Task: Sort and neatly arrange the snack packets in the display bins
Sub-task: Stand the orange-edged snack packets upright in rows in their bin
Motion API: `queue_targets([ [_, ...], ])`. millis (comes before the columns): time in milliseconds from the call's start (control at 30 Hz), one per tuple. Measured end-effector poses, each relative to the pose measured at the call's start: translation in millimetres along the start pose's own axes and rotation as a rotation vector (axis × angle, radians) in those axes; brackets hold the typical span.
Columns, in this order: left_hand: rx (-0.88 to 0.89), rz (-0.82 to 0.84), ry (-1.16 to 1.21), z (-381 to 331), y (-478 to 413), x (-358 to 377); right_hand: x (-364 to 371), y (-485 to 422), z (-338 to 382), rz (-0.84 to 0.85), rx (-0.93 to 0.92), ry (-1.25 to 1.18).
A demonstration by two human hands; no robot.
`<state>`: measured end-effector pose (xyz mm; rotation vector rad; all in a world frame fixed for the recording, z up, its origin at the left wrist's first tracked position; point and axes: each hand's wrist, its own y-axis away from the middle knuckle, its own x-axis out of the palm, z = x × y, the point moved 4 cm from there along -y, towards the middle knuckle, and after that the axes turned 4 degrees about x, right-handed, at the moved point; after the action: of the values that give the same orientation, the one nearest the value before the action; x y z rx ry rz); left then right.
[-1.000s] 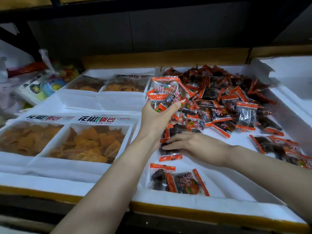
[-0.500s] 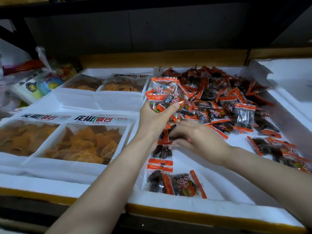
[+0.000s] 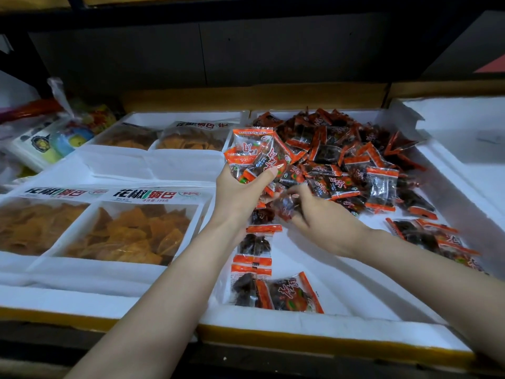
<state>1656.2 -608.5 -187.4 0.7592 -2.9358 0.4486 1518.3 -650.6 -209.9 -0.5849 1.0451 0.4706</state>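
packet pile (image 3: 344, 160) (against far bin wall (image 3: 371, 113))

At frame centre the left hand (image 3: 240, 192) is gripping a bundle of orange-edged packets (image 3: 255, 151), while the right hand (image 3: 325, 222) is pinching a single packet (image 3: 287, 205) beside it, over the white foam bin (image 3: 314, 322).
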Motion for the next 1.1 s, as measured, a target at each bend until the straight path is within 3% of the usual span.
queue_targets([
  [133,0.004,0.006,-0.023,-1,1,-1,-18,10,-16,0.028,0.306,-0.54],
  [300,-0.009,0.03,-0.033,-3,4,0,-6,44,-37,0.222,0.593,-0.681],
  [367,0.002,0.028,-0.037,-4,5,0,-4,50,-42,0.225,0.537,-0.426],
  [433,0.002,0.026,-0.042,-4,5,0,-9,48,-40,0.21,0.368,-0.052],
  [467,-0.001,0.027,-0.039,-4,6,0,-10,47,-36,0.223,0.281,0.026],
  [600,0.004,0.039,-0.055,-5,8,-1,-9,44,-26,0.284,0.108,-0.025],
  [800,0.031,0.05,-0.091,-5,8,1,4,35,-7,0.307,0.044,-0.118],
  [1100,0.073,0.087,-0.101,-9,9,3,13,33,6,0.265,0.012,0.005],
])
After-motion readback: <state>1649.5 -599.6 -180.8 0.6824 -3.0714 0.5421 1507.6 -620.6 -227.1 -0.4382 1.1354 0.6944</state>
